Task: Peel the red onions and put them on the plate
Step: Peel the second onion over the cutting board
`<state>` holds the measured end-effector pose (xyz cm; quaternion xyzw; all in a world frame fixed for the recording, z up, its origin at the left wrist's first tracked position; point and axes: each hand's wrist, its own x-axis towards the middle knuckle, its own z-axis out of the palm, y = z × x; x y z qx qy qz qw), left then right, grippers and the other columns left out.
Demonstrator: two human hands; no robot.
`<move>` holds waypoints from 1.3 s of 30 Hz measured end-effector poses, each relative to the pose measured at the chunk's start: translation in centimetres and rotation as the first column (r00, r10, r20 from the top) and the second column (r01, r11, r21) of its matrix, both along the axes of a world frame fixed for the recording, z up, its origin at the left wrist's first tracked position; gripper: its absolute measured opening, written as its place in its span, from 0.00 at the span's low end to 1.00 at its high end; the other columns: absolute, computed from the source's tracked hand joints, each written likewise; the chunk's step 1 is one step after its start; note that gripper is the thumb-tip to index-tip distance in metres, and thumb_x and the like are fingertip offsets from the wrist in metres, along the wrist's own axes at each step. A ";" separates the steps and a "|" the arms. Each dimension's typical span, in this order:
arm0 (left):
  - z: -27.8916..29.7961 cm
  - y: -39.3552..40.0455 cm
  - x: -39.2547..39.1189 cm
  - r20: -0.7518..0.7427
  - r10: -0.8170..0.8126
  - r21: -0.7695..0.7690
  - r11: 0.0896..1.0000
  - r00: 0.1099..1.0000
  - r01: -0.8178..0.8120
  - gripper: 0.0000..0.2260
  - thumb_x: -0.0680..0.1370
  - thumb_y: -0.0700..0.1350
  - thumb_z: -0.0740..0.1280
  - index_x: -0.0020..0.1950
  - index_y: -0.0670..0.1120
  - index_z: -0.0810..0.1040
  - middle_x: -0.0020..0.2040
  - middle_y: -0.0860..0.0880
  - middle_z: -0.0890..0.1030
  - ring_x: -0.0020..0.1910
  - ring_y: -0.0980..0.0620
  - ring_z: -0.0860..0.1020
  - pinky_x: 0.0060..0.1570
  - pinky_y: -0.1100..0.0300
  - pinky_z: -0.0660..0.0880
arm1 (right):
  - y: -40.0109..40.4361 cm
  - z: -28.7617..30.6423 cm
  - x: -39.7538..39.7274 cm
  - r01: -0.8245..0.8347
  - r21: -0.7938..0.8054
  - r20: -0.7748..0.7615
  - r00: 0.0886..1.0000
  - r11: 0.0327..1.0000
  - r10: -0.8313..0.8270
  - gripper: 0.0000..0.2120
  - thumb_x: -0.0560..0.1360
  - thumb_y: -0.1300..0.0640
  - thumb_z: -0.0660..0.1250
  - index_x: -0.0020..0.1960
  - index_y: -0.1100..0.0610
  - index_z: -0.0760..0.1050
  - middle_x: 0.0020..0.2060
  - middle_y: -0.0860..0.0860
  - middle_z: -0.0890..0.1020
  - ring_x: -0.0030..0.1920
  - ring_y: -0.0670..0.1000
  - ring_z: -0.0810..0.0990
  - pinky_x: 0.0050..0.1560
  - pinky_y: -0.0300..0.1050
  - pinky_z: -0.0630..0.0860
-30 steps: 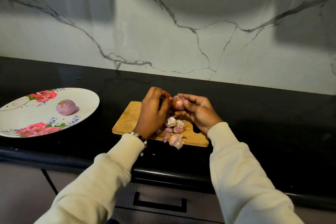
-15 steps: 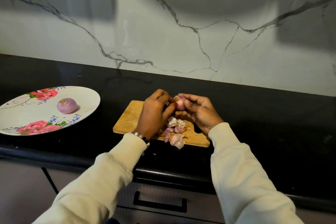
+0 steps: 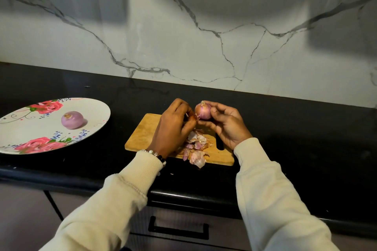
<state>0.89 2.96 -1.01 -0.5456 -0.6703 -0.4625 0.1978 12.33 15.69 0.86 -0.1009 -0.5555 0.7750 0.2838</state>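
Onion skins (image 3: 196, 149) lie heaped on the near part of a small wooden chopping board (image 3: 142, 134), one pale piece hanging over its front edge onto the black counter (image 3: 295, 138). Just above that heap, the person holds a red onion (image 3: 202, 110) up off the board, between the two hands. The right hand (image 3: 228, 126) cups it from the right, thumb curled over the front of the bulb and fingers wrapped beneath and behind, so the onion sits at that hand's fingertips. The left hand (image 3: 173, 126) is just beside the onion on its left, fingers curled in, and thumb and fingertips pinch a thin strip of skin (image 3: 194, 117) that still hangs at the bulb's lower left side. Papery brown bits cling around the top of the onion, while its face looks smooth and purple-pink. A beaded bracelet (image 3: 156, 154) sits at the left wrist, at the edge of a cream sleeve (image 3: 114, 199). Well apart to the left, a floral plate (image 3: 24, 128) rests on the counter, and a peeled onion (image 3: 72, 119) lies near its middle, apart from both hands. Behind everything rises a white marble-veined wall (image 3: 204, 36), and a drawer with a dark handle (image 3: 178, 230) shows below the counter edge.
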 end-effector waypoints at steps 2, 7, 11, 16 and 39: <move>0.1 -0.1 0.0 0.006 -0.003 0.005 1.000 1.000 0.003 0.01 0.76 0.38 0.68 0.45 0.41 0.77 0.48 0.48 0.75 0.42 0.57 0.72 0.38 0.72 0.69 | 0.0 0.1 0.0 0.026 -0.021 -0.023 0.999 0.999 -0.026 0.12 0.83 0.67 0.56 0.58 0.64 0.77 0.52 0.61 0.83 0.49 0.57 0.85 0.43 0.46 0.84; 0.2 -0.2 0.1 0.032 0.012 0.007 1.000 0.999 -0.013 0.01 0.76 0.39 0.68 0.46 0.42 0.78 0.48 0.50 0.74 0.43 0.57 0.72 0.40 0.71 0.70 | 0.8 0.0 0.0 0.134 -0.112 -0.027 0.990 0.985 -0.138 0.13 0.83 0.65 0.56 0.63 0.69 0.73 0.56 0.67 0.79 0.43 0.58 0.84 0.38 0.46 0.83; 0.0 -0.2 -0.2 0.006 0.050 0.007 0.999 0.999 -0.050 0.03 0.75 0.38 0.69 0.49 0.41 0.80 0.50 0.47 0.76 0.48 0.54 0.74 0.45 0.64 0.71 | 1.0 0.0 0.0 0.141 -0.101 -0.009 0.990 0.985 -0.142 0.15 0.83 0.64 0.57 0.66 0.70 0.72 0.50 0.66 0.80 0.37 0.56 0.83 0.35 0.46 0.82; -0.3 -0.3 -0.5 -0.070 0.058 0.005 0.998 0.996 -0.057 0.10 0.75 0.36 0.70 0.55 0.43 0.82 0.51 0.45 0.79 0.51 0.49 0.76 0.49 0.58 0.73 | 0.9 -0.1 0.1 0.090 0.005 0.009 0.996 0.996 -0.090 0.12 0.82 0.65 0.58 0.57 0.61 0.79 0.55 0.62 0.81 0.44 0.56 0.83 0.37 0.45 0.82; -0.2 -0.4 0.1 -0.175 0.021 -0.034 0.999 0.984 -0.028 0.07 0.77 0.43 0.69 0.51 0.41 0.82 0.52 0.44 0.77 0.44 0.49 0.78 0.38 0.55 0.78 | 0.3 0.4 0.3 0.026 -0.121 -0.024 0.999 0.992 -0.029 0.12 0.83 0.61 0.58 0.54 0.68 0.77 0.46 0.64 0.84 0.40 0.57 0.85 0.36 0.46 0.83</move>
